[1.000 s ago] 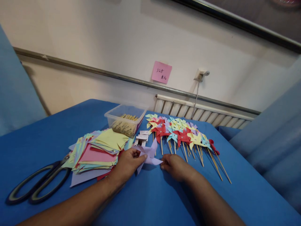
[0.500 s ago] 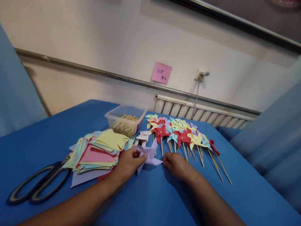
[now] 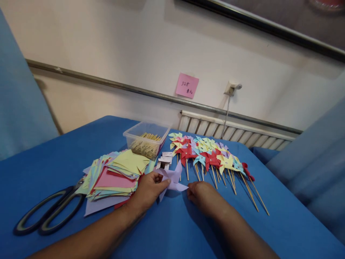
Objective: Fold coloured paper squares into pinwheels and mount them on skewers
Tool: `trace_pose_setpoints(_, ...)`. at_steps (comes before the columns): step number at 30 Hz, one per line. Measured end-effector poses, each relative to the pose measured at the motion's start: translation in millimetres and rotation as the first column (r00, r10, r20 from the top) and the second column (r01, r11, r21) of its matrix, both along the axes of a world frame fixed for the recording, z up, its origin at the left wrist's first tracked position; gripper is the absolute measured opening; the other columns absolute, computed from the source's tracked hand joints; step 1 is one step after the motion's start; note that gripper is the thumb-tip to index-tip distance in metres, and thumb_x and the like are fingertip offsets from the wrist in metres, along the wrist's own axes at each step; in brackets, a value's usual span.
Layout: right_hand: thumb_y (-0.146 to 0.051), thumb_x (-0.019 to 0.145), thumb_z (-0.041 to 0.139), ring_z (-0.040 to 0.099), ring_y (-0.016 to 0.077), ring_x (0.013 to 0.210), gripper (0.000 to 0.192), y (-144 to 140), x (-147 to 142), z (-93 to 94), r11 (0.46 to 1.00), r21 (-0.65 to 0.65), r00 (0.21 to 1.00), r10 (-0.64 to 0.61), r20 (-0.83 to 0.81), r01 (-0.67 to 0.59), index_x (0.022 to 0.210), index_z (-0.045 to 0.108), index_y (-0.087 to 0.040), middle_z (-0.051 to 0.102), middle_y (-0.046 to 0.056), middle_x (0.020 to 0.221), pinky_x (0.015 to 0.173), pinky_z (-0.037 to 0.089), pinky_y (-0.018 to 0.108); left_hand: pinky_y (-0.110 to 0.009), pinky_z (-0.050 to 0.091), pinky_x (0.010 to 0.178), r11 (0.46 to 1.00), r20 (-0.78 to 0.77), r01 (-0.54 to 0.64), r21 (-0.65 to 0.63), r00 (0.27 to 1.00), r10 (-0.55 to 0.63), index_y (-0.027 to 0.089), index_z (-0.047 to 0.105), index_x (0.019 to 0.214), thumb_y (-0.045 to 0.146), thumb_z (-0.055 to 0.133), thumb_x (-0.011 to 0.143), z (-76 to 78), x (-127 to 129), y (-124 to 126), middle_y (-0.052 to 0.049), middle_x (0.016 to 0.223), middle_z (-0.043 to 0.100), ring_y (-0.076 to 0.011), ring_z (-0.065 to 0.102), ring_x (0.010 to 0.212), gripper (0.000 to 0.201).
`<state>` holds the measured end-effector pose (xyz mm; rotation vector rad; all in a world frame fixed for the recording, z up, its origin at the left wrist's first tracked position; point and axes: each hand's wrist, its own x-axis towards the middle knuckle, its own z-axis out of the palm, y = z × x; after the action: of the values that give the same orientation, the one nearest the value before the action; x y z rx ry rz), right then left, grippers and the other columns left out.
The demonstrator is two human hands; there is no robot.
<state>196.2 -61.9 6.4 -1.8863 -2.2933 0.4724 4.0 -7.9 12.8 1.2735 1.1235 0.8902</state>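
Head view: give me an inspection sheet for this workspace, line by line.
Surface: table covered in blue cloth, flat and smooth.
Job's things: lilac paper pinwheel head, folded, no stick seen on it.
Clutter: stack of coloured paper squares at left; black-handled scissors beside it; clear tub of wooden sticks; small white strips; row of finished pinwheels on sticks at right.
Hands: left hand pinches the lilac pinwheel's near edge; right hand rests palm down on the cloth, fingers at the pinwheel's tip.
Cables: one cord hanging from a wall socket.
Surroundings: pink note on the wall, metal rail, radiator, blue drapes on both sides.
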Motion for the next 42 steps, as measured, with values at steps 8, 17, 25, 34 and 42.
trace_pose_setpoints(8,-0.017,0.075,0.055,0.061,0.0197,0.074,0.010,-1,-2,0.9,1.000,0.015,0.994,-0.017,0.110,0.015,0.079,0.065,-0.018,0.068,0.007,0.081,0.060,0.032,0.026,-0.026,0.046,0.056,0.999,-0.020,0.011,0.033,1.000,-0.010,0.014,0.065,0.072,0.034,0.070,0.057,-4.3,-2,3,-0.003,0.066,0.069,-0.0186,0.062,0.063,0.026)
trace_pose_setpoints(17,-0.010,0.077,0.050,0.061,0.0215,0.074,0.020,1,-12,-0.4,0.997,-0.045,0.973,-0.049,0.227,0.061,0.089,0.065,-0.016,0.068,0.012,0.087,0.059,0.034,0.027,-0.026,0.047,0.056,0.999,-0.020,-0.016,0.046,1.000,0.017,0.015,0.066,0.068,0.034,0.071,0.055,-2.5,-2,2,-0.003,0.062,0.068,-0.0197,0.063,0.062,0.023)
trace_pose_setpoints(25,-0.005,0.074,0.050,0.064,0.0260,0.077,0.026,1,-14,-2.0,0.996,-0.061,0.960,-0.038,0.276,0.057,0.094,0.065,-0.014,0.067,0.015,0.088,0.059,0.037,0.029,-0.025,0.046,0.053,0.999,-0.028,-0.032,0.024,0.999,0.033,0.016,0.066,0.065,0.036,0.073,0.052,-1.3,-2,2,-0.002,0.060,0.067,-0.0198,0.064,0.061,0.025)
trace_pose_setpoints(34,-0.012,0.074,0.053,0.064,0.0241,0.080,0.019,5,-4,-1.8,0.998,-0.040,0.967,-0.033,0.251,0.045,0.088,0.065,-0.018,0.069,0.011,0.087,0.061,0.038,0.027,-0.026,0.046,0.054,1.000,-0.019,0.011,0.018,1.000,-0.010,0.014,0.066,0.070,0.034,0.071,0.057,-6.8,-2,5,-0.003,0.063,0.068,-0.0176,0.062,0.059,0.024)
trace_pose_setpoints(42,-0.006,0.076,0.047,0.065,0.0250,0.074,0.027,0,-16,2.8,0.998,-0.026,0.956,-0.040,0.290,0.050,0.093,0.066,-0.016,0.068,0.014,0.087,0.059,0.040,0.029,-0.026,0.047,0.057,1.000,0.028,-0.016,-0.002,0.999,0.016,0.015,0.066,0.072,0.035,0.072,0.055,-1.2,-2,0,-0.002,0.067,0.069,-0.0179,0.063,0.063,0.027)
